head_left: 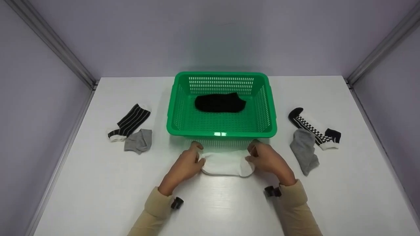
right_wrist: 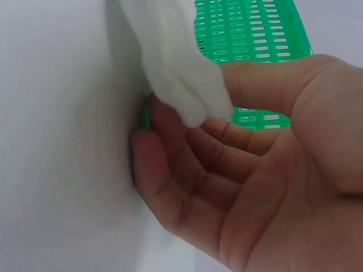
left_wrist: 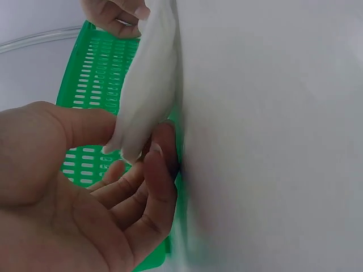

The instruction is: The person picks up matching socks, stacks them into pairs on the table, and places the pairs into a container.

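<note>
A pair of white socks [head_left: 224, 163], one layered on the other, lies flat just in front of the green basket [head_left: 221, 134]. My left hand [head_left: 187, 164] pinches their left end; in the left wrist view the thumb [left_wrist: 91, 126] presses one side and curled fingers sit beneath. At the other end, my right hand [head_left: 267, 158] holds the socks between thumb and bent fingers. Two rounded layers of the white socks [right_wrist: 190, 85] show there in the right wrist view. Inside the basket rests a black sock [head_left: 220, 102], possibly a pair.
To the left lie a black striped sock [head_left: 134, 119] and a grey sock [head_left: 139, 141]. On the right are a black-and-white checkered sock [head_left: 311, 127] and another grey sock [head_left: 303, 149]. Walls [head_left: 223, 36] enclose the white table [head_left: 216, 209] at the back and sides.
</note>
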`<state>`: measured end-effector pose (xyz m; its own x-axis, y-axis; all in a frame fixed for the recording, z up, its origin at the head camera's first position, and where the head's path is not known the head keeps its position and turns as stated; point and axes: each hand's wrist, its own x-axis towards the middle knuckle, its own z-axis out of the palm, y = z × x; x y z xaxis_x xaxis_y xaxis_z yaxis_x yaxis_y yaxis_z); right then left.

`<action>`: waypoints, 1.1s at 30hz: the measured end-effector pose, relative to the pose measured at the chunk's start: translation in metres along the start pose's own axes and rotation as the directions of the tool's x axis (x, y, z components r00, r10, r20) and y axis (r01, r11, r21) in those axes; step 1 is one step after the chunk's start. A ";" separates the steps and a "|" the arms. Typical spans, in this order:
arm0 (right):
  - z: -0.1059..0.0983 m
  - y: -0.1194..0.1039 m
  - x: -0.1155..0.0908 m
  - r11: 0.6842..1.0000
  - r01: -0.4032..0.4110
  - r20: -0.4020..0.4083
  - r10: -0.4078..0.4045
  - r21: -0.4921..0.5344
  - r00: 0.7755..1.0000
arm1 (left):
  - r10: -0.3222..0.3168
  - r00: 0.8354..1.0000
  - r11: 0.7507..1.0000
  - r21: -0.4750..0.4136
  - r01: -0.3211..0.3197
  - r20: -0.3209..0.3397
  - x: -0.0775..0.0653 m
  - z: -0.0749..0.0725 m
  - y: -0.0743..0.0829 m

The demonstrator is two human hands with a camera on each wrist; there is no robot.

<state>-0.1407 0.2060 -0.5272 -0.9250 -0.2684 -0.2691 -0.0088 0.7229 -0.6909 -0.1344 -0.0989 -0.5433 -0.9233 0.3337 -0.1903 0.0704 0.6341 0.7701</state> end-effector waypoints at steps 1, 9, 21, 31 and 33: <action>0.000 0.000 0.000 1.000 0.006 0.005 -0.006 -0.006 1.000 | -0.003 1.000 1.000 0.003 0.003 0.004 0.000 0.000 0.000; 0.000 -0.001 0.001 0.999 0.034 0.019 -0.034 -0.010 0.999 | -0.006 0.999 1.000 0.020 0.005 0.053 -0.001 0.000 0.000; 0.005 -0.004 0.003 0.999 0.021 0.057 -0.023 0.035 0.998 | 0.029 0.997 0.997 -0.079 -0.024 0.073 -0.001 -0.004 -0.001; 0.003 -0.003 -0.001 0.998 0.051 0.082 -0.053 0.023 0.995 | 0.042 0.992 0.996 -0.080 -0.032 0.123 -0.001 -0.004 -0.001; 0.000 -0.004 -0.002 0.998 0.061 0.084 -0.062 0.022 0.994 | 0.044 0.993 0.994 -0.105 -0.032 0.106 0.000 -0.005 -0.001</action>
<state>-0.1389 0.2038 -0.5243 -0.8873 -0.3656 -0.2812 -0.0566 0.6913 -0.7203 -0.1359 -0.1028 -0.5411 -0.8740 0.4333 -0.2202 0.0602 0.5461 0.8356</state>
